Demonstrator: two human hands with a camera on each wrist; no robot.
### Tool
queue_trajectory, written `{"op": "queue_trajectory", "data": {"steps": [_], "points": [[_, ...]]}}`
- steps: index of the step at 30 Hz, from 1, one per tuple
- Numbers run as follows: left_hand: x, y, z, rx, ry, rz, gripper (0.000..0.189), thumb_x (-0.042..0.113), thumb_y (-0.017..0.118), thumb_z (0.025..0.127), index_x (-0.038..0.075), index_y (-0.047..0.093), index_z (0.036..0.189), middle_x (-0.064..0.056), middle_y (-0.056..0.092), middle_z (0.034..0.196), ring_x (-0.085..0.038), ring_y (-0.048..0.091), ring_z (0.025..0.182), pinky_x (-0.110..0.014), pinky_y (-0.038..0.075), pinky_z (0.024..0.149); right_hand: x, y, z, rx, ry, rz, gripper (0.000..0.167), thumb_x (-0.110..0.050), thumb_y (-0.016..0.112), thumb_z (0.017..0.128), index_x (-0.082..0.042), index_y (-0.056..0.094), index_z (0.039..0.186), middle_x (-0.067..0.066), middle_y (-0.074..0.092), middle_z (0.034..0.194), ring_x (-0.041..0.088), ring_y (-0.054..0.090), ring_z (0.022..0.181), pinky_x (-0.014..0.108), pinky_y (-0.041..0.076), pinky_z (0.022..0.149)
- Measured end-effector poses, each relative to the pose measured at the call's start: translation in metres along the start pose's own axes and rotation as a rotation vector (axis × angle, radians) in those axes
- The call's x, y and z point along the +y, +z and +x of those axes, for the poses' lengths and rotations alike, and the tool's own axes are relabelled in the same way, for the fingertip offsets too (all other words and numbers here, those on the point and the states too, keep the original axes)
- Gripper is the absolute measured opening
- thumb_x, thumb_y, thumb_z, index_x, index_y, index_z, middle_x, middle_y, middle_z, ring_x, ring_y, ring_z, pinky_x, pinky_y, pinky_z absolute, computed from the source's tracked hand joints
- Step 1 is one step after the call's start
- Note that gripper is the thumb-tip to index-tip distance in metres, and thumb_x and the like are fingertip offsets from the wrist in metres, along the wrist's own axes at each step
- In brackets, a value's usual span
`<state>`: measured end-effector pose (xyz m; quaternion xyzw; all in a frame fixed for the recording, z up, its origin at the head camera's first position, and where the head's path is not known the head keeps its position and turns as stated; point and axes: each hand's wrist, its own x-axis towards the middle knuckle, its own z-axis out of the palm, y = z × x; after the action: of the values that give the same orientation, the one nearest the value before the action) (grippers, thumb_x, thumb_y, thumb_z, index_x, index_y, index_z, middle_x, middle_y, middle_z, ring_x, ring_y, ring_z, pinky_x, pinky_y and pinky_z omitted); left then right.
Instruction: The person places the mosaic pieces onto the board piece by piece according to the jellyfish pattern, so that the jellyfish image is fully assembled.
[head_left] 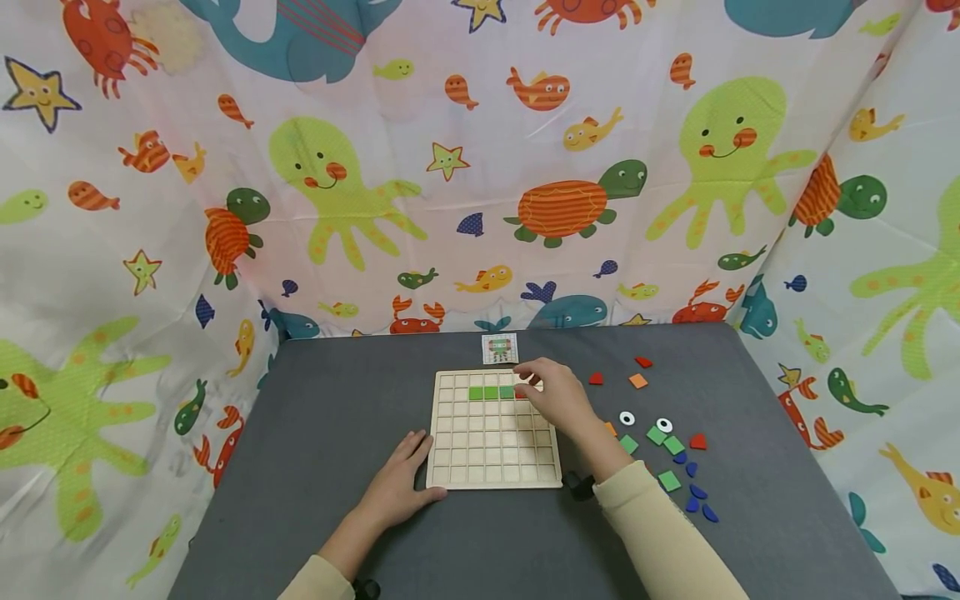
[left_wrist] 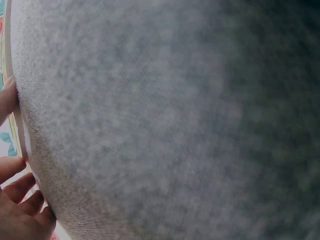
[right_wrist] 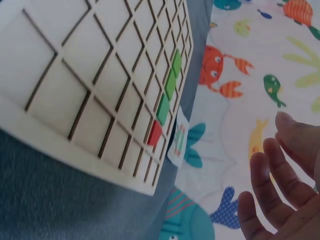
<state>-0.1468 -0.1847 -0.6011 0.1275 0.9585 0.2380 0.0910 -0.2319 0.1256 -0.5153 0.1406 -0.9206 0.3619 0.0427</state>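
- Lying in the second row from the far edge of the wooden grid board (head_left: 491,461) are four pieces side by side: three green squares (head_left: 491,392) and a red piece (right_wrist: 155,133), partly behind the fingers in the head view.
- Judging by the many bare cells and the loose pieces, the work looks to be at an early stage.
- Outside the grid, on the grey table (head_left: 322,417) to the board's right, lie red shapes (head_left: 698,442), an orange square (head_left: 637,381), two white rings (head_left: 627,418), green tiles (head_left: 669,481) and blue half-discs (head_left: 709,514); the right forearm hides part of this group.
- The right hand (head_left: 557,398) is above the board's far right part, thumb and fingers apart with nothing seen between them.
- The left hand (head_left: 399,483) is spread at the near left corner, fingers along the left edge and thumb at the near edge.
- A small printed card (head_left: 499,349) lies just beyond the board; its coloured picture is too small to make out.
- No brand, label or writing can be read; the patterned cloth (head_left: 465,192) shows only sea animals.
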Motion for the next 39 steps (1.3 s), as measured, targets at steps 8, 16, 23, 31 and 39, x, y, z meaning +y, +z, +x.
{"op": "queue_trajectory", "data": {"steps": [8,16,23,31,39], "points": [[0.002,-0.002,0.0,-0.012,-0.008,-0.005,0.096,0.054,0.079,0.082,0.011,0.037,0.157,-0.011,0.03,0.165,-0.034,0.023,0.154,-0.056,0.038,0.113,0.02,-0.015,0.0,0.04,0.022,-0.017,0.03,-0.021,0.075,0.093,-0.011,0.074,0.121,0.008,0.071,0.109,0.027,0.068,0.095,0.043,0.056,0.075],[0.003,-0.002,-0.001,-0.004,-0.004,-0.006,0.096,0.053,0.08,0.082,0.011,0.038,0.157,-0.012,0.03,0.165,-0.035,0.023,0.154,-0.056,0.038,0.113,0.045,-0.028,-0.002,0.058,0.121,-0.035,0.032,-0.023,0.075,0.093,-0.011,0.072,0.123,0.009,0.07,0.112,0.026,0.066,0.096,0.043,0.056,0.076],[0.004,-0.003,-0.001,-0.001,-0.002,-0.01,0.095,0.051,0.08,0.082,0.011,0.038,0.157,-0.012,0.031,0.165,-0.034,0.023,0.154,-0.056,0.037,0.113,0.072,-0.039,-0.003,0.046,0.168,-0.034,0.036,-0.021,0.075,0.093,-0.008,0.07,0.126,0.012,0.068,0.117,0.028,0.065,0.097,0.044,0.057,0.078],[0.004,-0.003,-0.001,-0.006,-0.007,-0.01,0.095,0.051,0.081,0.082,0.01,0.038,0.157,-0.012,0.031,0.164,-0.035,0.023,0.154,-0.056,0.037,0.113,0.095,-0.044,-0.003,0.017,0.225,-0.043,0.039,-0.019,0.075,0.093,-0.006,0.068,0.129,0.018,0.063,0.124,0.033,0.065,0.101,0.048,0.056,0.079],[0.005,-0.002,0.0,-0.007,-0.01,-0.012,0.095,0.05,0.081,0.082,0.01,0.039,0.157,-0.012,0.032,0.164,-0.035,0.024,0.154,-0.056,0.037,0.113,0.117,-0.042,-0.002,-0.008,0.304,-0.091,0.043,-0.024,0.076,0.093,-0.005,0.067,0.13,0.023,0.059,0.128,0.038,0.064,0.108,0.054,0.054,0.084]]}}
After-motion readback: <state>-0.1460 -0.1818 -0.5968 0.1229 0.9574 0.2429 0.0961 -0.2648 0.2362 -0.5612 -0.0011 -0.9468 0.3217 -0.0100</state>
